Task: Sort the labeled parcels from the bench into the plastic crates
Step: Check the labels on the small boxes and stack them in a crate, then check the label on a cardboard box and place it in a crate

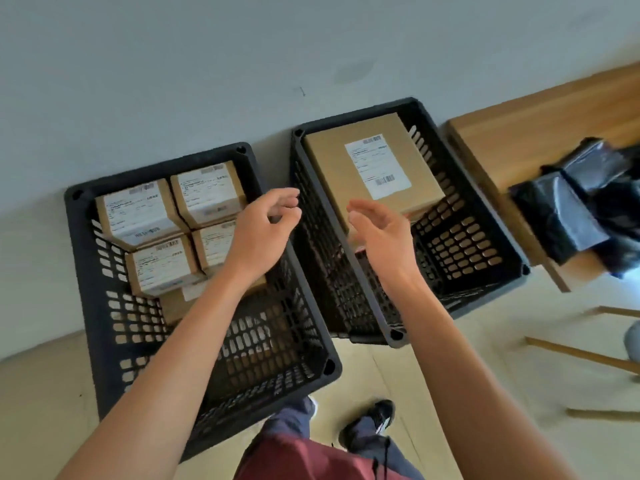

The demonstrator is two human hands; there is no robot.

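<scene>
Two black plastic crates stand side by side on the floor against the wall. The left crate (86, 258) holds several small brown labeled parcels (138, 214). The right crate (485, 216) holds a large brown parcel (374, 168) with a white label, lying flat at the far end. My left hand (263, 230) hovers over the left crate's right side, fingers loosely curled, holding nothing. My right hand (384, 233) hovers over the right crate just in front of the large parcel, fingers relaxed and empty.
A wooden bench (512, 140) stands to the right of the crates, with parcels wrapped in black plastic (561, 216) on it. Thin wooden legs (581, 355) cross the floor at the right. My feet (374, 420) stand just before the crates.
</scene>
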